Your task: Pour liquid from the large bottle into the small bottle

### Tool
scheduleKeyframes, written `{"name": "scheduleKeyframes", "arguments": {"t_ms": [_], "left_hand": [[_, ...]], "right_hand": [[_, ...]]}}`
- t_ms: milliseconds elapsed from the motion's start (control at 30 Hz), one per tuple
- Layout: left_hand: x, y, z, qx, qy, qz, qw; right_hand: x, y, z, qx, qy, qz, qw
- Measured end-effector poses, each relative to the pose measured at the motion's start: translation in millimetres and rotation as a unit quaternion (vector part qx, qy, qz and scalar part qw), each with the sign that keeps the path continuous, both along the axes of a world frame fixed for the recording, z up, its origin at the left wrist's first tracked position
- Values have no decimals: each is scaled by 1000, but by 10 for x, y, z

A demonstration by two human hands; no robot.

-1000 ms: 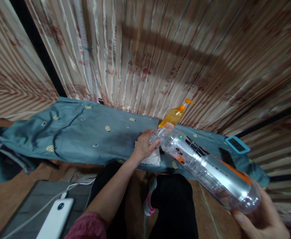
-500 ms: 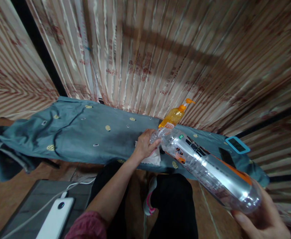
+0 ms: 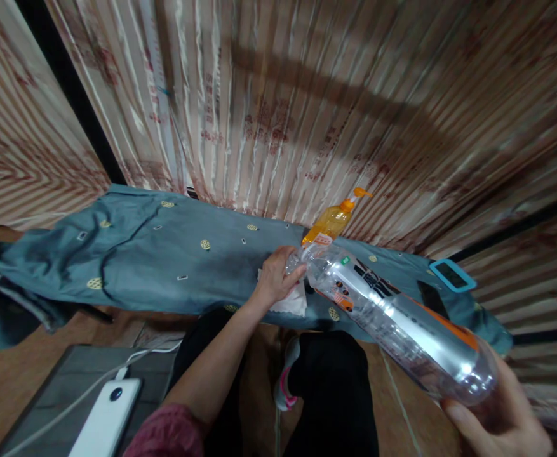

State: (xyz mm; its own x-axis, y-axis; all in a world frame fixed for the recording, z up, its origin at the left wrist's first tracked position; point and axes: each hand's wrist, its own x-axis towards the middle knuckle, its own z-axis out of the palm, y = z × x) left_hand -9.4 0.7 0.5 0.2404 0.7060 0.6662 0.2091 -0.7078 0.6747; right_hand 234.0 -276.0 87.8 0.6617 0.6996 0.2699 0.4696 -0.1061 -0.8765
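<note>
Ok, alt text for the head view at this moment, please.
The right hand holds the base of a large clear plastic bottle, tilted neck-down toward the left hand, which rests on a white cloth over grey-blue patterned fabric. An orange pump bottle stands behind, before striped curtains.

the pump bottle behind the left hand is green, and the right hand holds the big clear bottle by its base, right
Not quite: the head view shows the pump bottle is orange, not green. It does stand behind the left hand, and the right hand holds the clear bottle by its base.
</note>
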Motion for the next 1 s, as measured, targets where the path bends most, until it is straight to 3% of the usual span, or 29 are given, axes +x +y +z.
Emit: {"name": "scheduleKeyframes", "arguments": {"t_ms": [533, 1000], "left_hand": [[18, 28, -26, 2, -10, 10, 1000], [2, 24, -6, 0, -3, 7, 1000]], "right_hand": [[-219, 76, 81, 49, 25, 22, 998], [-145, 61, 75, 41, -7, 36, 998]]}}
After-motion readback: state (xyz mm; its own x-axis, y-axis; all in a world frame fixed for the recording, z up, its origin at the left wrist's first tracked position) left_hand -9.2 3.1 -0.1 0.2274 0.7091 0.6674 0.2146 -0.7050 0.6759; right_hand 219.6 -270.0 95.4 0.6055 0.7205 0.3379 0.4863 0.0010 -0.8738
